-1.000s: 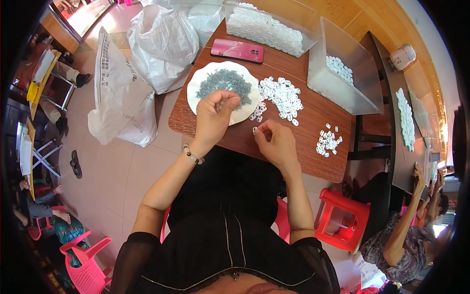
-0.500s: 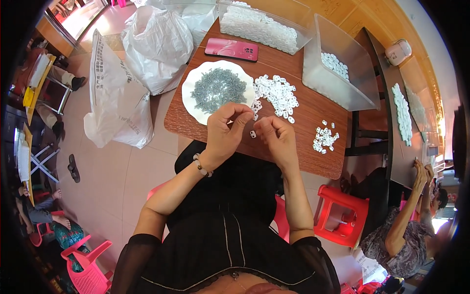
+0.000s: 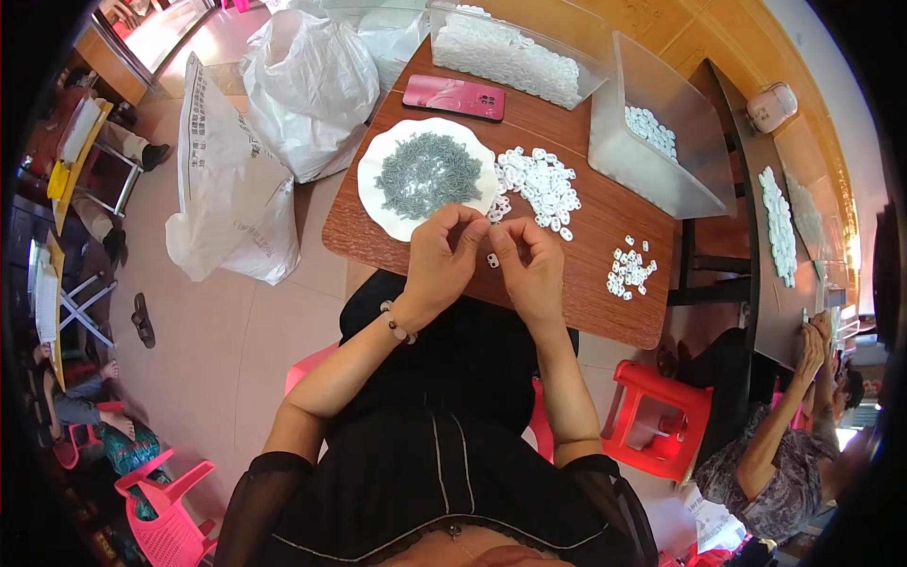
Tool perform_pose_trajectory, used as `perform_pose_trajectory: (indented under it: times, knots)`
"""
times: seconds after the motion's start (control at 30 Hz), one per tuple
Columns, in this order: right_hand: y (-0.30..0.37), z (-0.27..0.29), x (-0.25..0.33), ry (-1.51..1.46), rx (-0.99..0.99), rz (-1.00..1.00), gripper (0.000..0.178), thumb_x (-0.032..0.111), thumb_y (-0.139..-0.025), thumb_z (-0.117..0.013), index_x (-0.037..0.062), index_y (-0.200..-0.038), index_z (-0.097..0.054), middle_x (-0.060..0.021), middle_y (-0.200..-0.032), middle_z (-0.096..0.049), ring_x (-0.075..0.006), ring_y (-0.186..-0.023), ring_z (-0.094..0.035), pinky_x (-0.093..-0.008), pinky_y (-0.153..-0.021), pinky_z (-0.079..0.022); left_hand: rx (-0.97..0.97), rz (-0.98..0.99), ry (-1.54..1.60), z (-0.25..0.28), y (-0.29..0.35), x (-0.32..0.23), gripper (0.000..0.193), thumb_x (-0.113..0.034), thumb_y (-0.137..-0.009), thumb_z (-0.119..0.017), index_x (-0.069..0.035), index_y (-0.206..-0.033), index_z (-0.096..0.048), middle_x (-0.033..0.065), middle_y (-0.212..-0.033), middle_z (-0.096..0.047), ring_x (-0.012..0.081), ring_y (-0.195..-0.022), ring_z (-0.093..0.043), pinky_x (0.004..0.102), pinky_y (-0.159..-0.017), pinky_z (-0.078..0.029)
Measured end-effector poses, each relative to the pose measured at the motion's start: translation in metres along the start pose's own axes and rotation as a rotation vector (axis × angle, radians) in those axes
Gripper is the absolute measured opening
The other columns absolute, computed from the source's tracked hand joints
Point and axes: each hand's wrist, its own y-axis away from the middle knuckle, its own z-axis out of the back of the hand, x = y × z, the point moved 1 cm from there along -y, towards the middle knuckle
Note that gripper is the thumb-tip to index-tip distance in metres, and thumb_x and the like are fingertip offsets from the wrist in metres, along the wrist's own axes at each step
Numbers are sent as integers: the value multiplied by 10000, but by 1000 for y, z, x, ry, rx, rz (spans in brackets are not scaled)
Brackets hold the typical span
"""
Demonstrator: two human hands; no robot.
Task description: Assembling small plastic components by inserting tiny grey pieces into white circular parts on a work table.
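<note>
My left hand (image 3: 442, 257) and my right hand (image 3: 529, 269) meet fingertip to fingertip over the table's near edge. Both are closed in a pinch, and whatever lies between the fingers is too small to make out. Just beyond my left hand sits a white scalloped plate (image 3: 376, 202) heaped with small grey screws or pins (image 3: 430, 170). A pile of small white plastic pieces with two holes (image 3: 540, 186) spreads beyond my right hand. One loose white piece (image 3: 492, 261) lies on the wood between my hands. A smaller group of white pieces (image 3: 628, 274) is at the table's right.
On the brown table (image 3: 354, 231) lies a pink phone (image 3: 453, 98). Clear bins (image 3: 652, 180) with white pieces stand along its far side. White sacks (image 3: 312, 104) are on the floor at left, a red stool (image 3: 657, 416) at right. Another person's hands (image 3: 811, 345) work at a dark table.
My right hand has moved left, bringing its fingertips against those of my left hand. The whole view has shifted slightly.
</note>
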Motion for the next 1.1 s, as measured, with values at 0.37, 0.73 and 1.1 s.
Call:
perform_pose_trajectory:
  times: [0.37,0.73,1.1]
  knots:
    - [5,20,-8,401,-44,154,106,120,-839,-675,34,-810,-621,-71,-715,-594,-186,-626,-555,-320,-568,-436,70,271,237,2,2,16,262,-205,-982,-535,-6,-818,-580,-40,-681,-522,21,-598,-416,201,-542,-354]
    - [4,24,-35,704,-49,181,97,134,-830,-641,66,-895,-617,-72,-761,-587,-278,-775,-583,-399,-665,-465,70,231,106,9,27,18,241,-205,-961,-576,21,-880,-599,5,-722,-596,40,-670,-516,205,-605,-419]
    - [24,6,-34,740,-35,295,101,130,-809,-674,70,-876,-631,-84,-806,-569,-292,-803,-572,-409,-653,-463,98,213,52,7,38,23,208,-174,-947,-591,24,-887,-609,11,-709,-605,53,-654,-520,220,-585,-424]
